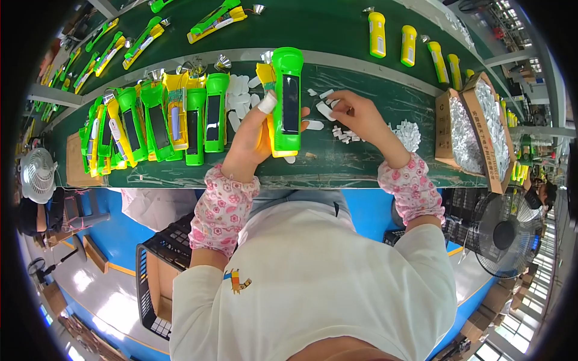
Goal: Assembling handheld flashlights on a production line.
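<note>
My left hand (253, 135) is wrapped round a flashlight with a green half (289, 60) and a yellow half. A long dark panel runs down its green face, and the two halves look slightly apart at the upper end. White tape covers my left thumb. To the right, my right hand (359, 118) is low over the bench with its fingers drawn together at a small white piece (326, 111). Whether that piece is lifted off the bench cannot be made out. Small white blocks (345, 135) lie just below this hand.
Several green and yellow flashlights (158, 117) stand packed together at the left. White oval pieces (239, 96) lie beside them. On the right are a pile of white bits (407, 135) and a cardboard box (447, 129) of white parts. More flashlights (377, 36) rest on the shelf behind.
</note>
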The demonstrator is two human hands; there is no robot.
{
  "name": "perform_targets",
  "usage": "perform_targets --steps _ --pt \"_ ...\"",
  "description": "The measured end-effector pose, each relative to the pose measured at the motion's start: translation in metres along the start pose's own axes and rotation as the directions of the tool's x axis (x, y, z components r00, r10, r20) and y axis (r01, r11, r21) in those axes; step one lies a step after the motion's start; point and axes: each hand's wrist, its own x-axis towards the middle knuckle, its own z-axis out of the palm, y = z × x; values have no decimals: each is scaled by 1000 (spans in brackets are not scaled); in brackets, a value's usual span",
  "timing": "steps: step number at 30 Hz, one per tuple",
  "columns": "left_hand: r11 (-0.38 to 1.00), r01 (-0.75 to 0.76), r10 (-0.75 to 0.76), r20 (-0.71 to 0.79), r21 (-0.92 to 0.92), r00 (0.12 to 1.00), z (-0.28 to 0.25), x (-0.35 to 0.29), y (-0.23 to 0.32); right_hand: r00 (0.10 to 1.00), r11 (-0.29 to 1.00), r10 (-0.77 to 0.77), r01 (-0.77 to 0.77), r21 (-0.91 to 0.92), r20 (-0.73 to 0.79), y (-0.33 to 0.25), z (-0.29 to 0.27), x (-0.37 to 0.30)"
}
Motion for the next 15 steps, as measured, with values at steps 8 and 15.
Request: perform_targets --steps 8,15 --pt "996 -81 86 174 -38 981 21 21 -8 987 901 -110 151 407 -121 -63 -25 10" --pt "1000 -10 13 339 -10 941 16 16 -19 850 826 -496 525 -206 177 -135 -43 25"
